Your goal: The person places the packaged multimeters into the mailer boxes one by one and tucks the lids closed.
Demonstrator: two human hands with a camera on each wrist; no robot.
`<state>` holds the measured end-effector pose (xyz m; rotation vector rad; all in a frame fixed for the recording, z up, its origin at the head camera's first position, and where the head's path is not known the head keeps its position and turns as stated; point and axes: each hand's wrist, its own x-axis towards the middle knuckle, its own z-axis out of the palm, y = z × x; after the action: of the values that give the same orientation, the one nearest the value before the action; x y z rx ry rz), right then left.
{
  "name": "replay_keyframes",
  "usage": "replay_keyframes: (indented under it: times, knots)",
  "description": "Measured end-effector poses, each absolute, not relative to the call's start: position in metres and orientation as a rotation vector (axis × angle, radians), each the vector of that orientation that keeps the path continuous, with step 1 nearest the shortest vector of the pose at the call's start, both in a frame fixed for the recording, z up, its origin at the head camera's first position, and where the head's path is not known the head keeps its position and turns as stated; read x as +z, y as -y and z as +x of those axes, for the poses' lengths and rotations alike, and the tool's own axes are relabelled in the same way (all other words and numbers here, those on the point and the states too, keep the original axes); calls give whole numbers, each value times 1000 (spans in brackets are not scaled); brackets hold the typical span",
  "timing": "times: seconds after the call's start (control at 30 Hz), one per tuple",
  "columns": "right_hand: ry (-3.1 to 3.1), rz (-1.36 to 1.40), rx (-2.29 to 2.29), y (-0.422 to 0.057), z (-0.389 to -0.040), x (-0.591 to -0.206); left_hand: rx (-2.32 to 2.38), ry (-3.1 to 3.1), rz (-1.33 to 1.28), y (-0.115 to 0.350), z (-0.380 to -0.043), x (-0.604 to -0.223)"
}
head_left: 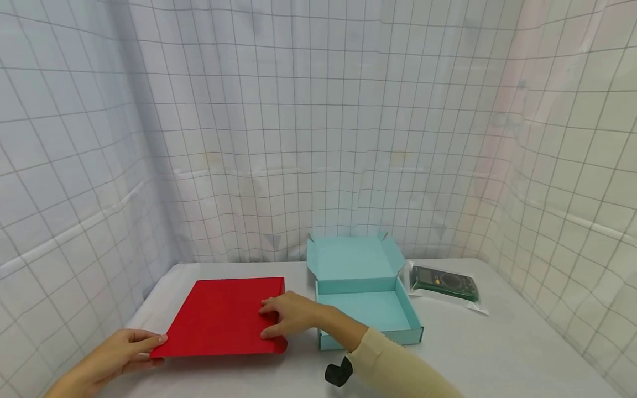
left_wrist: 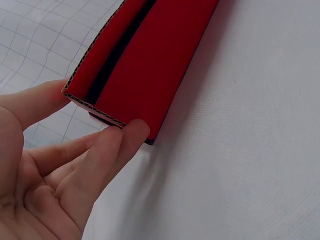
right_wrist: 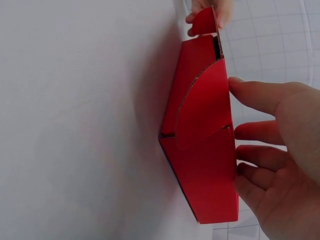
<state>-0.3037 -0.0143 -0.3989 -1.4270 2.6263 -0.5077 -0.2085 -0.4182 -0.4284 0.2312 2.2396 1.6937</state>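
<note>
A flat red cardboard box lies on the left of the table, its lid lowered with a dark gap along one side in the left wrist view. At its front left corner my left hand pinches it, thumb on the lid and fingers against the side below. My right hand rests over the lid's right edge, fingertips spread and touching the top. A rounded side flap of the lid hangs outside the box wall in the right wrist view.
To the right stands an opened light blue box with its lid raised at the back. Beyond it lies a multimeter in a clear plastic bag. Gridded white curtains enclose the white table at the back and sides.
</note>
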Motion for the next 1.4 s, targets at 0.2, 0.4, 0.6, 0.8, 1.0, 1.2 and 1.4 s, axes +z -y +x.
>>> replay_keyframes:
  times: [0.2,0.4,0.6,0.8,1.0,1.2,1.4]
  knots:
    - [-2644,-1424,-497,14,-305,-402,1714,-2177,254,419,-212,-429]
    - [-2644,-1403,-516,13,-305,-405,1739,-2113,284,419,-215,-430]
    - [-2636,-1397,-524,14,-303,-404,1751,-2092,295,421,-213,-434]
    - [-2634,-1396,-536,15,-303,-403,1769,-2065,266,422,-214,-434]
    - [-2635,-1408,-523,16,-303,-402,1812,-2008,231,422,-213,-434]
    - [-2652,-1384,-516,17,-303,-403,1812,-2032,178,422,-213,-435]
    - [-2658,-1378,-521,16,-302,-404,1777,-2081,179,421,-213,-433]
